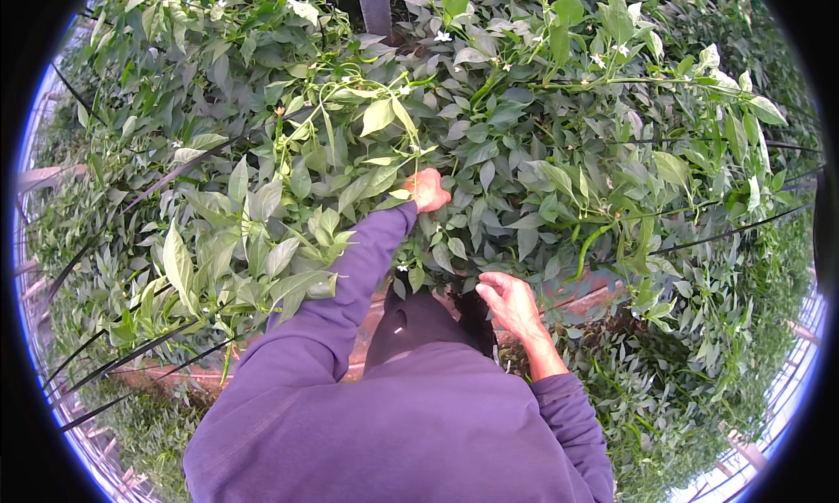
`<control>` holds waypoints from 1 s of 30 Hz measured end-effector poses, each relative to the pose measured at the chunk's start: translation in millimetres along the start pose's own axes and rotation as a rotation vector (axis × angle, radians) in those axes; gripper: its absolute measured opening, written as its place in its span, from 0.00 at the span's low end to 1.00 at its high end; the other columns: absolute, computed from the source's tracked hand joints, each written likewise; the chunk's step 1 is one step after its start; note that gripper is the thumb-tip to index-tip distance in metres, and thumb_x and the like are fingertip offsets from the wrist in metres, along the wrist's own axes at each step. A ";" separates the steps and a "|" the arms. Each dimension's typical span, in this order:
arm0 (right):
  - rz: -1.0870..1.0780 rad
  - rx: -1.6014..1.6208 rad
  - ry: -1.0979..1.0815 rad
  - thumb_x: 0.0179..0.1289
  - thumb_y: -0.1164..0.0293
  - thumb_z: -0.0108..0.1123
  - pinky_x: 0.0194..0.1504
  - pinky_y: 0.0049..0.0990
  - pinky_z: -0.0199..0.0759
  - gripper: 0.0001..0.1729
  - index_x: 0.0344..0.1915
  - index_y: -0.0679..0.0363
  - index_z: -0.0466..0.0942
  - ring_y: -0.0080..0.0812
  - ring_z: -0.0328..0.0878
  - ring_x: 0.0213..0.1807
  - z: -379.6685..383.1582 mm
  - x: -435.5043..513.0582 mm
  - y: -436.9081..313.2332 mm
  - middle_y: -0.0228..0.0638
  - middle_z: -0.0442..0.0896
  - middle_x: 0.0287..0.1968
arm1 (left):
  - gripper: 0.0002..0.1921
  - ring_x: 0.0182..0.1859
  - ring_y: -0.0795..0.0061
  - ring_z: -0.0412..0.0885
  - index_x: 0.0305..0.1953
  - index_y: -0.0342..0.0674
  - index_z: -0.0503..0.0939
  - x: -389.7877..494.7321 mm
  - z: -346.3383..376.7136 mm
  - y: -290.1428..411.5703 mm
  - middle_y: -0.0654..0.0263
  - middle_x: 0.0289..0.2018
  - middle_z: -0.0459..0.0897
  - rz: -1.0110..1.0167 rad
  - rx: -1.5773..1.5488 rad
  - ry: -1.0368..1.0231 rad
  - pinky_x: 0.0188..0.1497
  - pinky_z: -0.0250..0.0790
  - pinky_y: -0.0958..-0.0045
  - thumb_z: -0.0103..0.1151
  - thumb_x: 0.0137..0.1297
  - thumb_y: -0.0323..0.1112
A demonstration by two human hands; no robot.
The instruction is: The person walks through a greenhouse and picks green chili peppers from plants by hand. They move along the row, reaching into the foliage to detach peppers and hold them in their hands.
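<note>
My left hand (pixel 429 189) reaches forward among the leafy pepper plants (pixel 485 155). Leaves and a drooping shoot (pixel 403 119) lie close against its wrist, and its fingertips are turned away from view, so what they hold is hidden. Lower and to the right, my right hand (pixel 514 303) hovers beside my dark trousers with its fingers loosely bent and apart, nothing visible in it. A long curved green chili pepper (pixel 588 250) hangs to the right of that hand. Farther up among the foliage is another green pepper (pixel 485 89).
Dark support cords (pixel 727 231) cross the plants on the right, and more cords (pixel 141 362) run along the left. A grey post (pixel 375 8) rises at the top. Small white flowers (pixel 443 36) dot the stems. Reddish ground (pixel 370 326) shows between my arm and leg.
</note>
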State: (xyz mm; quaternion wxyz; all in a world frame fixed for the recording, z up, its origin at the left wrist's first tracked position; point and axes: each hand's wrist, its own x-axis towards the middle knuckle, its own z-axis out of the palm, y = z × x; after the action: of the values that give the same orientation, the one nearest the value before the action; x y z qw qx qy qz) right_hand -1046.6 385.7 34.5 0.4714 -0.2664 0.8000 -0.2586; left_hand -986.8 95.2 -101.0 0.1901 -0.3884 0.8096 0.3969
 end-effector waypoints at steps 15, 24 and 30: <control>-0.151 0.320 0.307 0.71 0.72 0.70 0.50 0.25 0.81 0.20 0.60 0.66 0.84 0.25 0.86 0.47 -87.9 25.8 -75.9 0.38 0.90 0.51 | 0.13 0.38 0.56 0.88 0.40 0.33 0.86 -18.9 -72.8 58.3 0.51 0.31 0.88 0.284 -0.109 -0.058 0.41 0.76 0.57 0.69 0.60 0.38; -0.314 0.823 0.810 0.74 0.68 0.69 0.60 0.31 0.80 0.32 0.72 0.68 0.70 0.31 0.81 0.61 -199.6 68.5 -124.8 0.41 0.78 0.66 | 0.22 0.41 0.82 0.83 0.60 0.38 0.83 17.0 -139.2 116.8 0.65 0.46 0.92 0.332 -0.957 -0.357 0.36 0.71 0.73 0.51 0.83 0.50; -0.227 1.024 0.916 0.78 0.55 0.63 0.77 0.45 0.63 0.46 0.82 0.67 0.51 0.48 0.63 0.79 -240.0 99.0 -130.1 0.48 0.55 0.83 | 0.24 0.36 0.87 0.77 0.57 0.38 0.85 33.0 -181.5 181.5 0.65 0.49 0.92 0.428 -0.784 -0.321 0.35 0.64 0.78 0.56 0.79 0.54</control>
State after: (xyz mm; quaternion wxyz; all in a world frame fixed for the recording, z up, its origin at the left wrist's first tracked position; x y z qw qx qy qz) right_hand -1277.9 264.1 161.3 0.1228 0.0433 0.6626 -0.7375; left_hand -1148.9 5.6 79.7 0.0659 -0.1889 0.6209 0.7579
